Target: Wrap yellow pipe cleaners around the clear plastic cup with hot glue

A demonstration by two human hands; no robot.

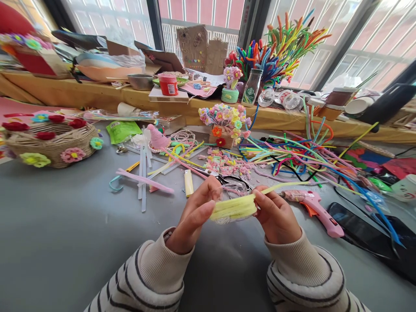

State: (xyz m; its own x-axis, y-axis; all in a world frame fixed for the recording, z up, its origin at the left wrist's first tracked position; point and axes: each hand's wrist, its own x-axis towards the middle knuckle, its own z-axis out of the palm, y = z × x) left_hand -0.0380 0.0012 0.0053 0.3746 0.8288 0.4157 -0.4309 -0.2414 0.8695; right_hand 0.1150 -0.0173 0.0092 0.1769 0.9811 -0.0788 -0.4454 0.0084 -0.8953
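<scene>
My left hand (195,214) and my right hand (276,214) together hold a small clear round object (232,208) wrapped with a yellow-green pipe cleaner. Both hands are closed on it, fingers pinching its two ends. A loose tail of the pipe cleaner (286,185) runs out to the right past my right hand. The wrapped object hovers just above the grey table (65,242), near its front edge. Scissors (232,181) lie right behind my hands.
A pink glue gun (316,210) and a dark phone (357,232) lie right of my hands. Loose pipe cleaners (292,156) spread across the right. A yellow lighter (188,182), glue sticks (143,177), a flower-trimmed basket (52,143) and a small flower pot (224,125) stand behind.
</scene>
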